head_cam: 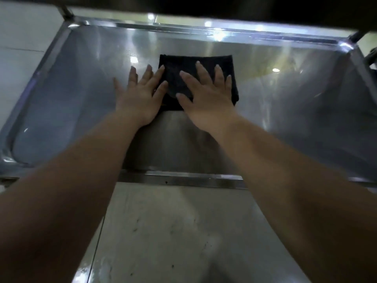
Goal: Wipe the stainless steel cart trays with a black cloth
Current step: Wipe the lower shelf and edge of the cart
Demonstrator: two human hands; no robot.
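A folded black cloth [181,64] lies flat near the middle of a stainless steel cart tray [285,111]. My right hand [206,94] presses flat on top of the cloth, fingers spread. My left hand [138,92] lies flat beside it on the left, with its thumb and index finger over the cloth's left edge and the other fingers on bare steel. Neither hand grips the cloth. The cloth's lower part is hidden under my hands.
The tray has raised rims, a near rim [183,178] and a far rim [204,30]. A dark upper shelf [224,7] overhangs the top of the view. Corner posts stand at the far left [66,12] and far right [357,35]. Tiled floor [163,231] lies below.
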